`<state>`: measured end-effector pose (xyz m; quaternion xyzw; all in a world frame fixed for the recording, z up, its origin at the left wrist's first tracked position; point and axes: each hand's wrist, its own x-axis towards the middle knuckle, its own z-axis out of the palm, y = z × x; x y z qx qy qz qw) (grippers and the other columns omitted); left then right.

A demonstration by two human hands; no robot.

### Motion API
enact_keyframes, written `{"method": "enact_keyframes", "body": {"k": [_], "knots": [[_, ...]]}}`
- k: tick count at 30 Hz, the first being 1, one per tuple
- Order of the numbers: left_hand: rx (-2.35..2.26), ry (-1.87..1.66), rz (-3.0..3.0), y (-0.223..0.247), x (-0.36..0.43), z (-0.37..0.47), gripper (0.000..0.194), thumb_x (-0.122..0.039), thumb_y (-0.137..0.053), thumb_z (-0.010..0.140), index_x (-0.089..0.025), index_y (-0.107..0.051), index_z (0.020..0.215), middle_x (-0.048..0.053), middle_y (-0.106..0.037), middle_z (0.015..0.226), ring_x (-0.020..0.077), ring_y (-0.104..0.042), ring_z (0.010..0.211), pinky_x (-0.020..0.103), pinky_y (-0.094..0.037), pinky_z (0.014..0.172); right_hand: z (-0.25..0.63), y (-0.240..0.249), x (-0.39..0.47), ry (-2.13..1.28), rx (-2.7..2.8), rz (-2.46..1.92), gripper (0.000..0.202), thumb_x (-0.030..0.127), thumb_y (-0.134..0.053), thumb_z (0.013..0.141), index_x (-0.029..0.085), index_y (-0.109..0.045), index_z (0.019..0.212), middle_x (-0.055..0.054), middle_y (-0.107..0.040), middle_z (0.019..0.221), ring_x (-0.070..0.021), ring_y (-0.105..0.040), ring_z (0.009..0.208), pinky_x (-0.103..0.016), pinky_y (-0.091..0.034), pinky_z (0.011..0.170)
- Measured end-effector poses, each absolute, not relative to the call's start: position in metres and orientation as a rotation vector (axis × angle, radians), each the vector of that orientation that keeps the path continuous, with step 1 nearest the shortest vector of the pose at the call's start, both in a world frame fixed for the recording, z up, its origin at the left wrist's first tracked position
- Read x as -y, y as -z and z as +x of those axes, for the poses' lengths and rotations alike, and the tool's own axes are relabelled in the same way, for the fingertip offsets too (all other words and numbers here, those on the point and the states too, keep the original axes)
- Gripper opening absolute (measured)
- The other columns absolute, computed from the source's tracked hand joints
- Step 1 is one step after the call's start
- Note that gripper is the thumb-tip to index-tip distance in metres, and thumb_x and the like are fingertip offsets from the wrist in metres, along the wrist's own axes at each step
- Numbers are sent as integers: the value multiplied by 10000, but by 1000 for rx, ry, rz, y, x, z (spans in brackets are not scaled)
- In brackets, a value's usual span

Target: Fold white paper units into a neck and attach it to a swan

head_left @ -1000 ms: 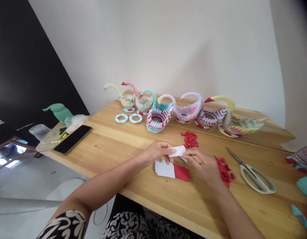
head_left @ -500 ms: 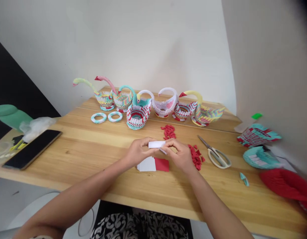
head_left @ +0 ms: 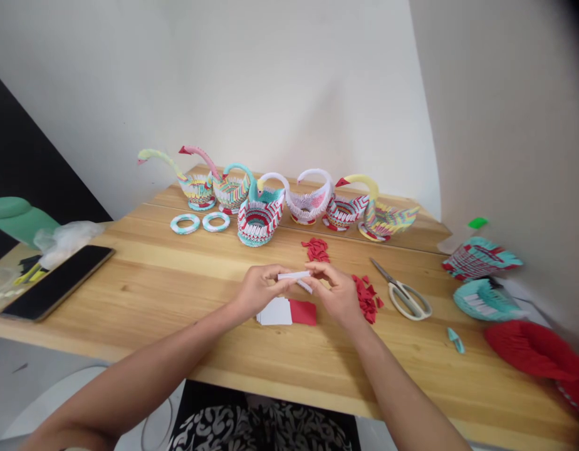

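Between my two hands is a small folded piece of white paper (head_left: 294, 275), seen nearly edge-on. My left hand (head_left: 257, 287) pinches its left end with thumb and fingers. At the other end, my right hand (head_left: 334, 289) grips the paper, and part of it slants down beneath those fingers. Just below lie a stack of white paper pieces (head_left: 276, 312) and a stack of red paper pieces (head_left: 303, 312), side by side. Small folded red pieces form one pile (head_left: 316, 249) beyond my hands and another pile (head_left: 366, 299) right of my right hand.
Scissors (head_left: 402, 291) lie to the right. Several paper swans (head_left: 260, 219) stand along the back, with two paper rings (head_left: 216, 221) before them. A phone (head_left: 59, 282) is at the left. Paper swan parts (head_left: 489, 299) and a red cloth-like item (head_left: 534, 347) sit at the right.
The white paper has tilted from showing its broad face to a thinner edge. Both hands keep hold of it in nearly the same place. The view has shifted slightly.
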<state>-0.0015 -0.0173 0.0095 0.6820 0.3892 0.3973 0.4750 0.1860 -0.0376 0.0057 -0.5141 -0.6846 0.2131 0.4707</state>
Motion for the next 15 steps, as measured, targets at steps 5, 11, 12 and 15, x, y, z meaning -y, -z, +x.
{"method": "enact_keyframes", "body": {"k": [5,11,12,15], "knots": [[-956,-958,1651,-10,17,-2,208,-313,-631,754,-127,-712,803,6,-642,638,114,-540,586,190,-391,538,186,-7,38,-478,1736,-1238,129,300,-620,814,245,-703,895,-23,-722,869,-200,-665,824,-316,-512,767],[-972,-946,1641,-11,17,-2,200,-310,-630,750,-123,-700,759,-3,-616,602,106,-523,570,185,-379,530,186,-7,38,-453,1752,-1234,121,301,-616,818,239,-708,866,-19,-723,841,-194,-661,792,-305,-510,739],[-974,-944,1638,-12,17,-2,202,-310,-627,751,-122,-699,763,-4,-613,599,104,-521,568,184,-377,529,185,-8,38,-451,1752,-1232,119,299,-616,818,237,-708,862,-17,-722,835,-191,-660,785,-301,-508,735],[-972,-939,1637,-12,17,-1,211,-311,-620,752,-120,-702,784,-5,-610,599,103,-519,568,184,-379,529,185,-9,38,-450,1753,-1218,112,292,-620,817,233,-709,853,-12,-719,822,-181,-656,772,-286,-501,727]]}}
